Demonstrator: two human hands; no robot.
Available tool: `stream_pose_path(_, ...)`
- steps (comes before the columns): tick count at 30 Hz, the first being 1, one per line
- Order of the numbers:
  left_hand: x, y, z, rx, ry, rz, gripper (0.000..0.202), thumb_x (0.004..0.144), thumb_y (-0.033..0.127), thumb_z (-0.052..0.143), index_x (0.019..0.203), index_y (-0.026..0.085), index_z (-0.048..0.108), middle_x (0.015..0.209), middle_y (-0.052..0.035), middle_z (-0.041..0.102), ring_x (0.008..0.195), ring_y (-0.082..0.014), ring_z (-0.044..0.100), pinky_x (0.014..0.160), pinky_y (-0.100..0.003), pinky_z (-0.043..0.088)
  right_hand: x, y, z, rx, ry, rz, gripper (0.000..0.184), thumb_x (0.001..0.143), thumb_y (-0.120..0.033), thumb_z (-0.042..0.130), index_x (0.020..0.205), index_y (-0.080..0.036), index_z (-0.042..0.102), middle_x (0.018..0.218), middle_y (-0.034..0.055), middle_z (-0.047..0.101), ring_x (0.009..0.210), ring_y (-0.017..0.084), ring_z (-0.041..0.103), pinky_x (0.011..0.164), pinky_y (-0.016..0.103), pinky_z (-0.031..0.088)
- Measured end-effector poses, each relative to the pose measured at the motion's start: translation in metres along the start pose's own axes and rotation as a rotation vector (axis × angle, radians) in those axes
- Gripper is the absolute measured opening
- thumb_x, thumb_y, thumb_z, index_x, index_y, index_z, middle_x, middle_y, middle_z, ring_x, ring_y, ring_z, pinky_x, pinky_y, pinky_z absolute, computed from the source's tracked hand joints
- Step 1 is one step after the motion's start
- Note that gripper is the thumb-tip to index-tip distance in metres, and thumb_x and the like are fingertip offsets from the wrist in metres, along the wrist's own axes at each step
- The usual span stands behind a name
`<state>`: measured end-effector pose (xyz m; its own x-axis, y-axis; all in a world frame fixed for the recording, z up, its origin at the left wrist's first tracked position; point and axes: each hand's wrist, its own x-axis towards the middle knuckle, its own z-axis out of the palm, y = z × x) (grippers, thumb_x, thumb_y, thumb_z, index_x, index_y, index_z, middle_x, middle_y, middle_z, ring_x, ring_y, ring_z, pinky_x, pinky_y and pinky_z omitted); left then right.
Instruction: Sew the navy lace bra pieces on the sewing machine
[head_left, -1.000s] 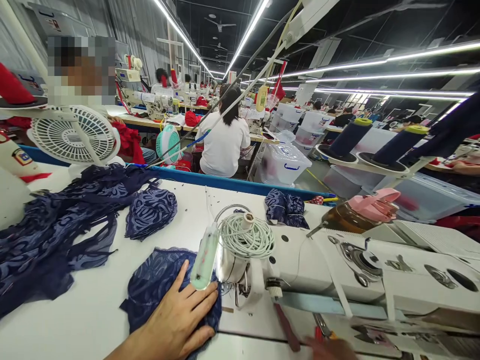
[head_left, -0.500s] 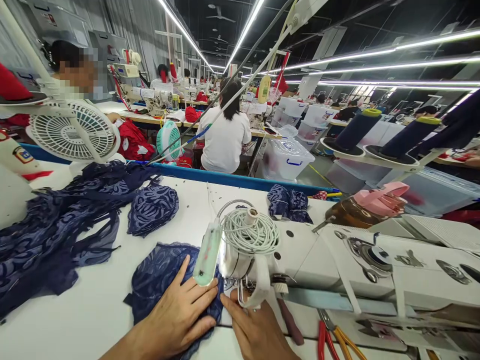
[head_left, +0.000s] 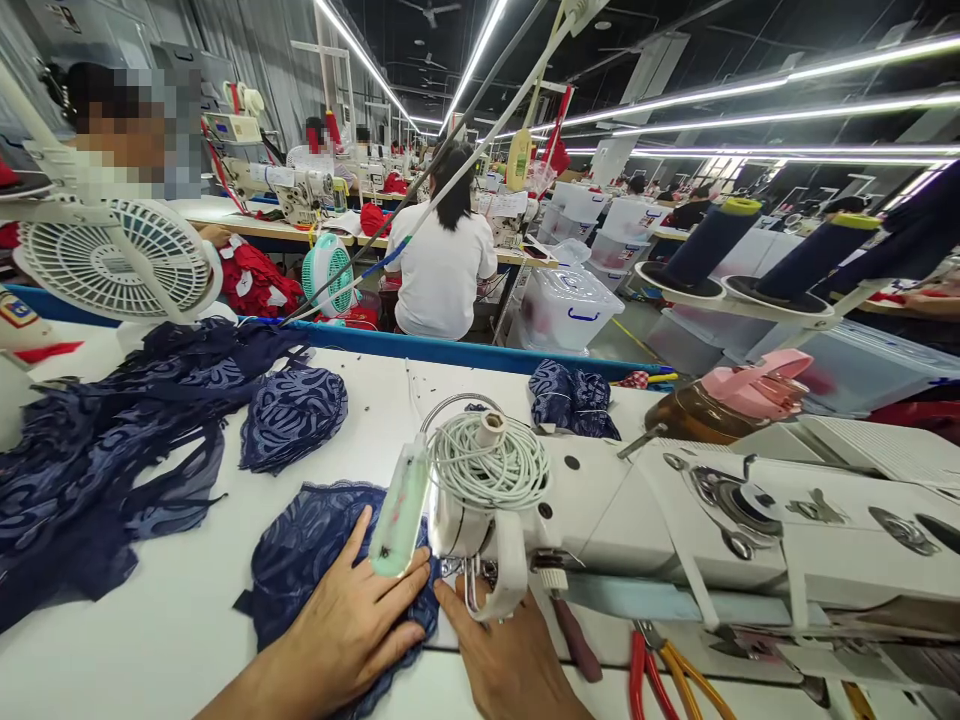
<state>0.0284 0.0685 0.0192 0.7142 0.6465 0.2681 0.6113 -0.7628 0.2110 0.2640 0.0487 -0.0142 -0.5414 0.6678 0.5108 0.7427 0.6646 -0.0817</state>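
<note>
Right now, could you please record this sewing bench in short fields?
Left hand: spread flat on blue lace
Right hand: index finger close to the lace's edge, other fingers partly hidden behind the sewing machine; contact unclear
On the machine: coil of pale cord
Right of that hand: hand tools, red and orange handles
Left side: blue fabric heap, lace stack
Behind the machine: pink-lidded bottle

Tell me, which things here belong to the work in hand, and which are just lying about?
Likely in the work:
left hand, flat on the navy lace
right hand, fingertip by the lace's edge
sewing machine

Apparently just about:
pliers
pink-lidded bottle
white fan
</note>
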Motion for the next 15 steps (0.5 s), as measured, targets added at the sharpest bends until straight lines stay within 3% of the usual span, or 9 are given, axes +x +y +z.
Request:
stream_pose_path(6,0.011,-0.002,-0.01,0.018,0.057,-0.036,0.04,0.101,0.024,0.048,0.14,0.016,0.048,0.131,-0.0119,0.065,0.121,-0.0288,0.06,0.104,-0.051,0.05,0.02,0.002,-0.016,-0.015,-0.1,0.011,0.051,0.08,-0.001,0.043,0.125,-0.016,0.062,0.094,0.0121,0.073,0.073,0.025,0.067,0.065,0.038,0.052)
stream_pose_path(12,0.02,-0.01,-0.018,0.004,0.025,-0.029,0.025,0.099,0.022,0.048,0.121,0.02,0.061,0.122,-0.0088,0.068,0.116,-0.0274,0.063,0.11,-0.057,0.042,0.024,0.004,-0.019,-0.067,-0.073,0.016,0.056,0.08,0.0,0.042,0.13,-0.018,0.06,0.099,0.0139,0.072,0.091,0.028,0.066,0.081,0.044,0.052)
stream_pose_path(15,0.018,-0.015,-0.016,-0.007,0.029,-0.004,0.034,0.099,0.021,0.048,0.132,0.021,0.056,0.132,-0.009,0.064,0.119,-0.0261,0.062,0.112,-0.054,0.041,0.018,0.004,-0.018,-0.079,-0.028,-0.002,0.051,0.083,-0.002,0.044,0.128,-0.017,0.062,0.097,0.013,0.071,0.09,0.028,0.064,0.083,0.045,0.05)
